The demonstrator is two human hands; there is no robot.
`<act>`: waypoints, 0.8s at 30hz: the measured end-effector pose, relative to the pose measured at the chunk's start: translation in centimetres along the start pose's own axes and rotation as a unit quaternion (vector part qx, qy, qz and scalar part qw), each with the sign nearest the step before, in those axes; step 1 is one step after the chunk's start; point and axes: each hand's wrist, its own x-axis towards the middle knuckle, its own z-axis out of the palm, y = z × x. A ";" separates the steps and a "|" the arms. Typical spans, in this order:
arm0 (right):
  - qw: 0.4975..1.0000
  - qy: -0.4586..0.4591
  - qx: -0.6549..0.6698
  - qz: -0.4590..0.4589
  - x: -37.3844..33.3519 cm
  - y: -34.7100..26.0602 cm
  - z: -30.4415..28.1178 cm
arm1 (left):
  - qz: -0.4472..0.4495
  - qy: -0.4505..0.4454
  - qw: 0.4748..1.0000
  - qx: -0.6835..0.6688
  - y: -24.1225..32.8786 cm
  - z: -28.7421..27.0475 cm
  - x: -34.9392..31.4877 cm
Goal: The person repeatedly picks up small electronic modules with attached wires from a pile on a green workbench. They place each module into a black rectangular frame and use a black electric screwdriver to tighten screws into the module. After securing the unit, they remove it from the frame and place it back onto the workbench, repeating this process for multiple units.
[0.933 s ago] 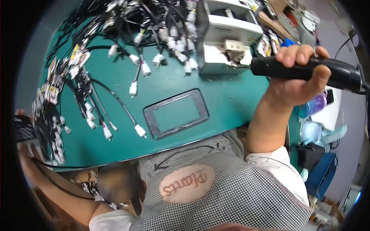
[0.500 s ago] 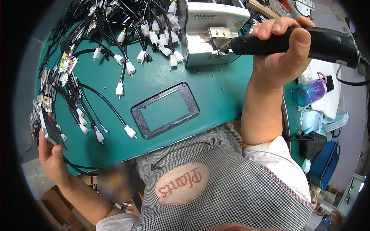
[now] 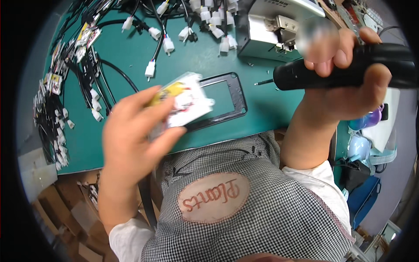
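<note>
Rectangular frame (image 3: 220, 101) lay flat on the counter (image 3: 131, 65), near its front edge. Wire harnesses (image 3: 65, 83) piled along the left side and across the back. Metal box machine (image 3: 266, 30) sat behind the frame, to the right. Left hand (image 3: 135, 135) with small packet (image 3: 183, 102) hovered over the frame's left end. Right hand (image 3: 345, 83) held power screwdriver (image 3: 349, 70) over the right side.

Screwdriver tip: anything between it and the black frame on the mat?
Nothing visible. The electric screwdriver in the right hand points its bit across bare green mat toward the black frame; the left hand holds a small module over the frame's left side.
</note>
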 end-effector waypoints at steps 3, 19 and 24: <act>0.999 -0.048 0.007 0.002 -0.2 0.2 0.4 | 0.054 0.012 0.998 0.037 1.4 3.5 1.2; 0.969 0.235 0.069 0.039 0.0 4.2 5.9 | 0.014 0.004 0.999 0.044 1.3 6.9 1.1; 0.970 0.232 0.044 0.050 -0.1 5.0 5.5 | 0.014 -0.009 1.000 0.025 1.2 6.6 1.5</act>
